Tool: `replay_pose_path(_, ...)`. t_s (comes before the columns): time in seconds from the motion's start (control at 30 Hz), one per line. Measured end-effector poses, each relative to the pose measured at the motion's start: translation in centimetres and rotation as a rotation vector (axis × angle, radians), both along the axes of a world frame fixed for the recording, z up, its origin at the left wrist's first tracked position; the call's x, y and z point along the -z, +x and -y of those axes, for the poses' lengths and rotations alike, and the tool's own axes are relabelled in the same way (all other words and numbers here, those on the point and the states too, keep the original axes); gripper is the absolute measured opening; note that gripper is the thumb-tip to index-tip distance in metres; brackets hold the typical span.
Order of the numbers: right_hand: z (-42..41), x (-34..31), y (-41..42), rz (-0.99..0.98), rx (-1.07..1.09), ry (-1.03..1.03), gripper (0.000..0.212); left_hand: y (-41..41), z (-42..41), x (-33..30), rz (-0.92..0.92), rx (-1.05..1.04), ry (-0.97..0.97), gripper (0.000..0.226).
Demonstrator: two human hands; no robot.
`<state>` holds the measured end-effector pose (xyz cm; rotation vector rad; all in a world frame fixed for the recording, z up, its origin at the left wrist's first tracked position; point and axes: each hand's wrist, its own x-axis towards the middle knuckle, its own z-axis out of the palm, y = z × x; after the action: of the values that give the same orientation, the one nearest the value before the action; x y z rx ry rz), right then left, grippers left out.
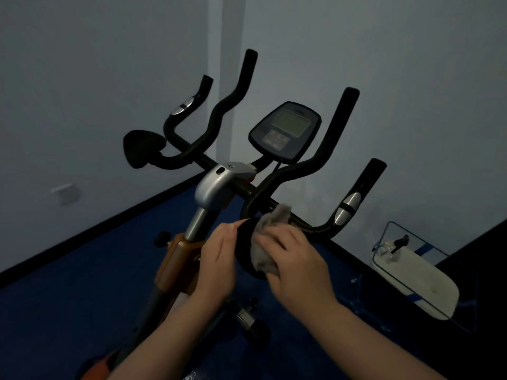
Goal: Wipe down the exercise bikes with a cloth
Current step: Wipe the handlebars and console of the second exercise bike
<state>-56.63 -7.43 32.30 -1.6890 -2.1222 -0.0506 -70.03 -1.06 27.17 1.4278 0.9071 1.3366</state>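
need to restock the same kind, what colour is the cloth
Grey; the cloth shows best in the head view, under the right hand.

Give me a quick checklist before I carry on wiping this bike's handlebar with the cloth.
1. Cloth in hand: ok. The right hand presses the grey cloth against the black elbow pad.
2. Pad steadied: ok. The left hand rests on the pad's other side, fingertips at its edge.
3. Cloth contact: ok. It lies bunched on the pad, its top reaching the handlebar.
4. Cloth clean or damp enough: cannot tell, the room is dim.
5. Parts already wiped: cannot tell. The console and the far elbow pad show no clear marks.
6. Console cable: ok, it hangs clear of both hands.
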Motion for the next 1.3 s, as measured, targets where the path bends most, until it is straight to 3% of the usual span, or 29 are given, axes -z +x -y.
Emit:
replay_pose_path(0.1, -0.9, -1.1, 1.4, 0.059, -0.096, 0.047, 0.046, 0.0, 0.2, -0.1, 0.017, 0.002, -0.025, 0.035)
replay_pose_path(0.23, -1.2, -0.5, -1.3, 0.031, 0.033, 0.046, 0.048, 0.2, 0.5, -0.2, 0.010, -0.016, -0.011, 0.035)
replay_pose_path(0.37, 0.6, 0.8, -0.3, 0.161, -0.159, 0.046, 0.042, 0.2, 0.5, 0.1, -0.024, -0.008, -0.034, 0.034)
replay_pose_path(0.5, -1.4, 0.4, -1.4, 0.038, 0.024, 0.107, 0.043, 0.3, 0.4, 0.0, -0.023, -0.033, -0.003, 0.031)
replay_pose_path(0.57, -0.5, 1.3, -1.6, 0.085, -0.035, 0.139, 0.034, 0.5, 0.6, -0.1, -0.054, -0.048, -0.004, 0.029)
replay_pose_path(0.7, 1.3, 0.9, 1.4, 0.147, -0.234, 0.153, 0.028, 1.0, 0.6, -0.5, -0.220, -0.119, 0.028, 0.028)
replay_pose_path(0.87, -0.2, -2.4, 6.1, -0.126, 0.071, 0.267, 0.045, 3.6, -0.5, -2.6, -0.579, -0.306, 0.286, 0.022)
replay_pose_path(1.0, -2.5, -2.8, 9.3, 0.079, -0.022, -0.036, 0.049, 5.4, -1.5, -3.2, -0.935, -0.413, 0.451, 0.017)
replay_pose_path(1.13, -1.9, -1.8, 12.6, 0.113, -0.169, -0.181, 0.057, 5.4, -1.8, -2.1, -0.904, -0.488, 0.521, 0.019)
replay_pose_path(1.3, -3.9, -0.3, 10.1, 0.141, -0.153, -0.006, 0.041, 5.5, -1.8, -2.0, -0.863, -0.508, 0.508, 0.019)
